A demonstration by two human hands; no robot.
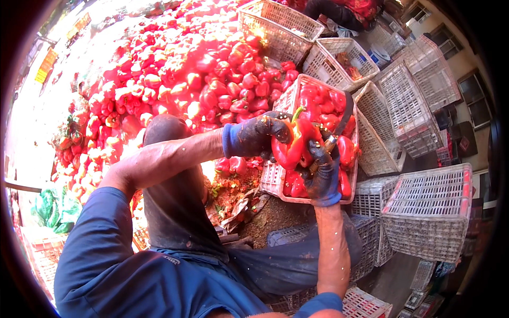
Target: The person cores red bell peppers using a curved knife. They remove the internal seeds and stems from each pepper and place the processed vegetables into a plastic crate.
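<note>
Both of my hands wear dark, soiled work gloves with blue cuffs. My left hand is closed on a red bell pepper with a green stem, and the pepper looks split open. My right hand grips a knife by its handle, the dark blade pointing up and away from me. Its fingers meet the pepper's right side. Beneath my hands stands a crate filled with red peppers.
A large heap of red peppers spreads ahead and left, partly washed out by sunlight. Scraps lie on the ground by my legs. Plastic crates are stacked at right; others stand ahead. Another person sits at the far top.
</note>
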